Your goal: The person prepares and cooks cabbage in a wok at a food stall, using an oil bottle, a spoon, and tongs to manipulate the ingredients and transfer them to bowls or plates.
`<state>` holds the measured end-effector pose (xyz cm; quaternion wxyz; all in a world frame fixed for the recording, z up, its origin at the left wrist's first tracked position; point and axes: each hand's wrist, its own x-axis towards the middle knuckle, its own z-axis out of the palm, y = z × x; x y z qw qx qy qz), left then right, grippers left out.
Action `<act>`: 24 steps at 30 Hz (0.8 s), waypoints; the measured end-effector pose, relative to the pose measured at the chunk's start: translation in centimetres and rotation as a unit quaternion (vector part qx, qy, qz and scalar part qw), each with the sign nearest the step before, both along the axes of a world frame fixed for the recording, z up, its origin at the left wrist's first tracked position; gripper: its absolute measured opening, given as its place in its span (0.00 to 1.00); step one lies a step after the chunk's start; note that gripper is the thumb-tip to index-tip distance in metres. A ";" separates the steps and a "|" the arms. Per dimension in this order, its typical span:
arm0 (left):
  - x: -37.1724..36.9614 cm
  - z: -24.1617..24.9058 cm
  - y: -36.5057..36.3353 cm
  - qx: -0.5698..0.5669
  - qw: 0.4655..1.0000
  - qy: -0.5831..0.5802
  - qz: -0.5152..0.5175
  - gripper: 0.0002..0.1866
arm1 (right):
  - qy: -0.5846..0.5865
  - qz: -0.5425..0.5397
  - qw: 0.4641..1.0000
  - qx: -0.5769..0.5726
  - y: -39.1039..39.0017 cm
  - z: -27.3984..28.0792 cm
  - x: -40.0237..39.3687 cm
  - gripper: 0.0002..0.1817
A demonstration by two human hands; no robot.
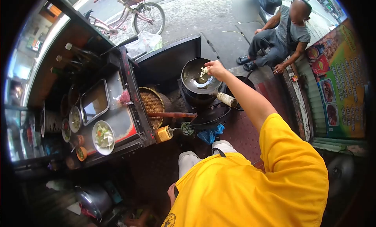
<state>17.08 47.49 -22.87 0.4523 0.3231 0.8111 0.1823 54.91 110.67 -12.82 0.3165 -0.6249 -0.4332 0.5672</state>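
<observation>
Food [203, 72], pale and in small pieces, hung pinched in the closed grip of the right hand [214, 69], directly above the black wok [199, 81]. The right arm reached out straight from a yellow sleeve, and the wok sat on a dark burner [213, 115] on the ground, its pale handle [227, 99] pointing toward the person. A little of the same pale food lay in the bottom of the wok. The left hand [171, 192] showed only as a sliver beside the yellow shirt, low near the hip; whether its grip was open or closed could not be told, and it held nothing that could be seen.

Just left of the wok stood a round woven basket [152, 103], with a long wooden handle [172, 115] lying across it. A blue cloth [209, 133] lay near the burner. Farther left, the bench [125, 121] carried a metal tray [94, 101], a plate of greens [103, 137] and several small bowls [75, 119]. Bottles [76, 52] stood at its far end. Behind the wok another person [282, 37] in grey sat on the pavement, and a bicycle [133, 13] was parked beyond.
</observation>
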 end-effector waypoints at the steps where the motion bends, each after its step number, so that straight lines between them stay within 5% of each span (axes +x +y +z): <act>1: 0.8 0.6 -0.9 -0.002 1.000 0.005 0.011 0.14 | -0.043 0.011 0.999 -0.002 1.0 -1.7 0.5 0.18; 3: 2.6 1.8 -2.2 -0.049 0.995 0.001 0.093 0.14 | -0.192 0.005 0.981 -0.002 0.9 -0.2 -0.4 0.19; 6: 5.2 3.2 -3.1 -0.099 0.988 0.048 0.106 0.14 | -0.304 0.074 0.921 0.233 0.4 2.3 -0.3 0.12; 8: 5.4 0.6 -5.5 0.055 0.993 0.040 0.095 0.13 | -0.325 0.159 0.882 0.302 -0.1 3.5 0.0 0.13; 12: 5.1 3.4 -0.5 0.061 0.901 -0.079 0.422 0.04 | -0.385 0.202 0.854 0.285 0.9 3.0 2.0 0.14; 15: -0.3 5.1 3.9 0.148 0.892 0.078 0.420 0.04 | -0.328 0.146 0.855 0.374 -0.1 1.8 5.5 0.14; 18: -6.8 9.0 10.3 0.258 0.846 0.222 0.410 0.07 | -0.217 0.060 0.917 0.330 -2.8 2.1 8.8 0.17; 24: -20.0 14.8 20.5 0.391 0.766 0.360 0.362 0.16 | -0.079 -0.193 0.949 0.236 -12.4 -2.2 16.0 0.17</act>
